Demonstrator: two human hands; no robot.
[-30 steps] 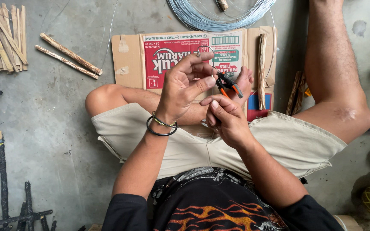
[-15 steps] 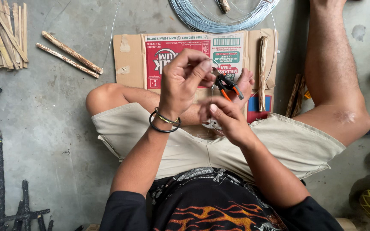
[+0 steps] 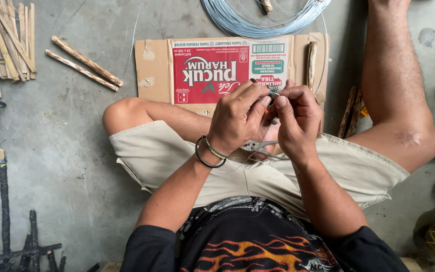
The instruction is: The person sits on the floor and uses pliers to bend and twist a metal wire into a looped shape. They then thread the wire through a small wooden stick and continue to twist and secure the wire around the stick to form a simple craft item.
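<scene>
Seated on the floor, the person had the left hand (image 3: 235,121) and right hand (image 3: 298,118) pinched shut together on thin wire (image 3: 270,95) above the flattened cardboard box (image 3: 152,65), pliers (image 3: 258,146) beneath.

Flattened cardboard box (image 3: 154,68), coil of grey wire (image 3: 258,20), split wooden sticks (image 3: 8,38) on concrete floor (image 3: 66,151).

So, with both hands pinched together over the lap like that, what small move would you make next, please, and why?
Probably draw the thin wire taut before working it further. The left hand and right hand pinch something small between their fingertips, the wire trails slack beneath them, and the pliers lie unheld on the lap.
</scene>
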